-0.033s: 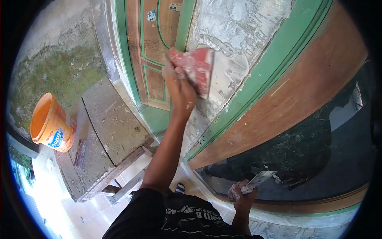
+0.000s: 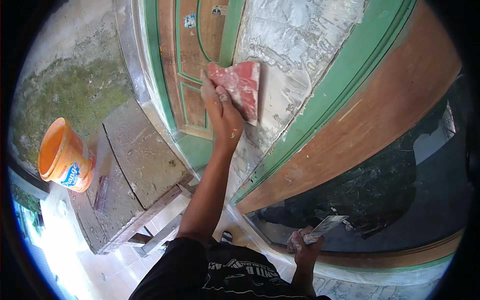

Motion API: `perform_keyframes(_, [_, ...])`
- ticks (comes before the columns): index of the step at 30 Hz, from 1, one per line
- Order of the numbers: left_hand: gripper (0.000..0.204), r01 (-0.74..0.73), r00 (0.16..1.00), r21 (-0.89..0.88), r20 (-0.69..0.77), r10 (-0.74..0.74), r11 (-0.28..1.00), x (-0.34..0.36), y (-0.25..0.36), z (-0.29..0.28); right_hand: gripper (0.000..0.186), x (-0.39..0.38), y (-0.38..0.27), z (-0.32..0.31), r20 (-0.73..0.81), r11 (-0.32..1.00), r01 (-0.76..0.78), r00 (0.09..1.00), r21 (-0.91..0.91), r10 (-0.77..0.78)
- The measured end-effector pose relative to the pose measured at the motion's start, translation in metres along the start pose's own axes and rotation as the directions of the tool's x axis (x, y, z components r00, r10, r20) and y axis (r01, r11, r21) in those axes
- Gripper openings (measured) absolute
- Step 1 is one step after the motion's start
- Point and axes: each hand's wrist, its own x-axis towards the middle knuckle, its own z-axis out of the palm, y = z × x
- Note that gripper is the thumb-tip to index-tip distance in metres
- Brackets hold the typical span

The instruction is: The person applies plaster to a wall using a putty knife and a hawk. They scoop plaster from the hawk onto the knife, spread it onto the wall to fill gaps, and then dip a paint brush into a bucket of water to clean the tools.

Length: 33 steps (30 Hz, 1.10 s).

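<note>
Main support: wooden bench (image 2: 150, 165), L side of view. Top: wide boards w/ dark gap (image 2: 119, 162) btwn, rough grey-brown, dried spatter. On bench: orange bucket (image 2: 70, 159), open-topped, nr L end; narrow brown bar (image 2: 101, 194), flat, beside bucket. Below: pale tiled floor (image 2: 122, 263), striped sandal (image 2: 226, 237) on it.

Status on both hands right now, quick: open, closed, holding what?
Left hand: closed, holding the red putty spreader at the whitish wall strip.
Right hand: closed, holding the putty knife.
</note>
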Motion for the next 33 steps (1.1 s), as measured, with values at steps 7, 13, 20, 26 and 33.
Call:
perform_keyframes(7, [0.05,-0.052,0.993,-0.021,0.104,0.054,0.998,-0.009,0.03,0.005,0.018,0.0,-0.004,-0.002,0.025,0.997,-0.058,0.998,0.059,0.057])
perform_keyframes(13, [0.052,0.074,0.995,-0.051,-0.061,-0.077,0.996,-0.006,0.006,-0.003,0.017,-0.004,-0.005,-0.004,-0.017,0.997,-0.011,1.0,0.075,0.013])
perform_keyframes(20, [0.05,-0.11,0.993,0.129,0.051,0.104,0.986,-0.023,0.007,-0.007,0.017,-0.007,-0.007,-0.009,0.002,0.996,-0.013,1.0,0.091,0.013])
perform_keyframes(26, [0.051,-0.027,0.999,-0.072,-0.032,0.024,0.997,-0.03,0.009,-0.001,0.018,-0.008,-0.002,-0.019,-0.025,0.995,-0.052,0.998,0.081,0.054])
perform_keyframes(33, [0.05,0.129,0.99,-0.114,-0.039,-0.134,0.985,-0.031,0.006,-0.009,0.017,-0.014,-0.002,-0.016,-0.123,0.999,-0.013,0.992,0.051,0.019])
